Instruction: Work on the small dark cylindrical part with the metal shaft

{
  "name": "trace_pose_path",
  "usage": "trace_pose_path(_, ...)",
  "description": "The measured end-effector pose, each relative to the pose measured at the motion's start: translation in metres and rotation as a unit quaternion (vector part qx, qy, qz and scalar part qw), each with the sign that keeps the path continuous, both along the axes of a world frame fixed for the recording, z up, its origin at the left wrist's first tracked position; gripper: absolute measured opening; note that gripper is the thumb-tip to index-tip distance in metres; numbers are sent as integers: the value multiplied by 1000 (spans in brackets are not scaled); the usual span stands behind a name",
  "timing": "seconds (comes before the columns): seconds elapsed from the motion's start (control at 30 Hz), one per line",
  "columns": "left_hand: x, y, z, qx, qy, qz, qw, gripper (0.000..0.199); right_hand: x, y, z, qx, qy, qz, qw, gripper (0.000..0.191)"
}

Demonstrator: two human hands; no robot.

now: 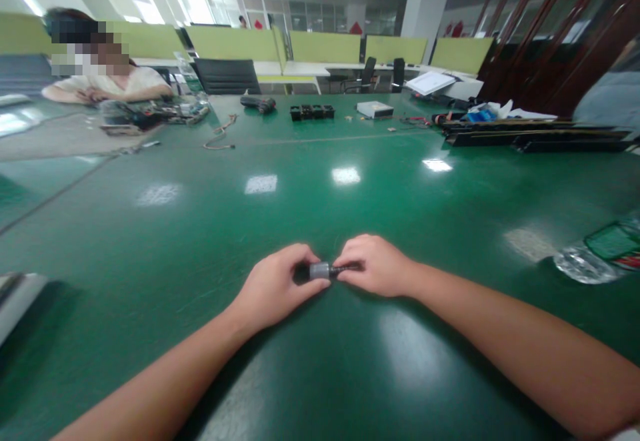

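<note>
Near the middle of the green table (300, 214), a small grey cylinder (319, 271) with a dark left end lies between the fingers of my left hand (280, 283). From its right side a thin dark rod (340, 269) sticks out, and my right hand (375, 266) pinches that rod between thumb and fingers. The two hands nearly touch at the fingertips. Both are low over the table surface. The cylinder's exact kind is too small to make out.
A plastic bottle (595, 257) lies at the right edge. A pale-edged object (20, 301) is at the left edge. Farther back are a black block (312, 113), a white box (375, 109), a cable (219, 145), dark strips (535, 135) and a seated person (125, 84).
</note>
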State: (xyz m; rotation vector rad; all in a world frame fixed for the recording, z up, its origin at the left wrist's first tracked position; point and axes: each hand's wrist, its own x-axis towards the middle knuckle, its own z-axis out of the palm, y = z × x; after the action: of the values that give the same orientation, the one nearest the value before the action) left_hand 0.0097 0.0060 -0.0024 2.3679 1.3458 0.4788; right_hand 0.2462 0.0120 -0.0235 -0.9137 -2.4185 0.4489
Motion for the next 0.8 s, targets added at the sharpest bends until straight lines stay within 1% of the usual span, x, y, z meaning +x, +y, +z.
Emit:
trace_pose_path(0.27,0,1,-2,6,-2,1,1000,25,-3,-1,-1,-6,13,-17,1000,18)
trace_pose_path(0.53,0,1,-2,6,-1,-2,1000,27,-4,0,0,-6,7,-19,1000,13)
trace_pose_path(0.8,-1,1,-2,8,1,-5,1000,27,-2,1,0,-9,11,-10,1000,13)
